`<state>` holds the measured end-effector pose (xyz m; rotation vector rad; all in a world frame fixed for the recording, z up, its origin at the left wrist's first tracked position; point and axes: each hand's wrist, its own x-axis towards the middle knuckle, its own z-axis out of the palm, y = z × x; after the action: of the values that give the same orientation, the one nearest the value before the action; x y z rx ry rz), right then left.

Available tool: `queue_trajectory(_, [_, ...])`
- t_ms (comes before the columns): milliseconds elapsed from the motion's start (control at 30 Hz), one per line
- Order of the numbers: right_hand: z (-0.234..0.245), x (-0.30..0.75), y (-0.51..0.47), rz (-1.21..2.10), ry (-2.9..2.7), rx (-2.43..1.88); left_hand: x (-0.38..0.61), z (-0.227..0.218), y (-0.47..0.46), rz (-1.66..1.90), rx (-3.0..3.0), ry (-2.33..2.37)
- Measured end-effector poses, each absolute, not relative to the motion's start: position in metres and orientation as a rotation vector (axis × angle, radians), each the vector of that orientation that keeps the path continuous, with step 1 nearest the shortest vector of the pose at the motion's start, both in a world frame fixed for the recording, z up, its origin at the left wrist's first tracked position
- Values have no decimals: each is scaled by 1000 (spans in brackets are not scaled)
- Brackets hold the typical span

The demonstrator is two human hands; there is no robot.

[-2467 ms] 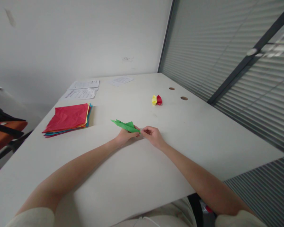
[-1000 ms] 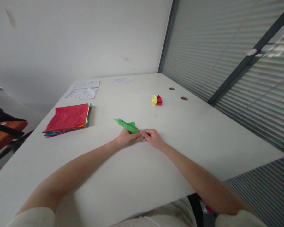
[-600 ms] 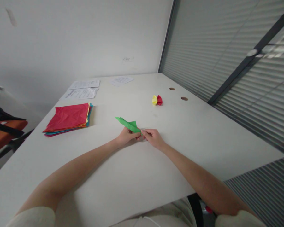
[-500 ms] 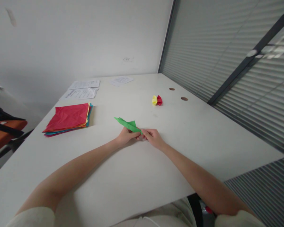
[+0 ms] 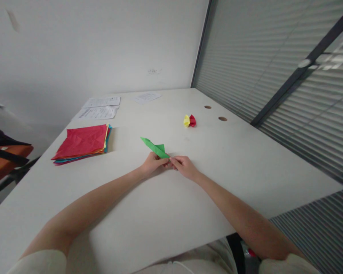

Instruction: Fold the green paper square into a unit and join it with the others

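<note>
A folded green paper (image 5: 156, 147), long and pointed, sticks up and away to the left from between my two hands on the white table (image 5: 165, 213). My left hand (image 5: 152, 164) pinches its near end from the left. My right hand (image 5: 183, 166) pinches the same end from the right, fingertips meeting the left hand's. Both hands rest low over the table's middle.
A stack of coloured sheets with red on top (image 5: 82, 142) lies to the left. A small yellow and red folded piece (image 5: 189, 121) sits farther back, near two round holes (image 5: 222, 118). Printed papers (image 5: 98, 112) lie at the far edge. An orange chair (image 5: 2, 160) stands left.
The green paper's far tip has tilted up and swung slightly right, and my hands have closed together on its near end.
</note>
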<state>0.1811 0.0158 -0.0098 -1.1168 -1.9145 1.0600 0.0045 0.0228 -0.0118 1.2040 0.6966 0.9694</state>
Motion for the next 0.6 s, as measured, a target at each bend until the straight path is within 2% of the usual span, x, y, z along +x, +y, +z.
queue_trajectory(600, [-7, 182, 14, 1081, -1985, -1097, 3, -14, 25, 948, 1237, 725])
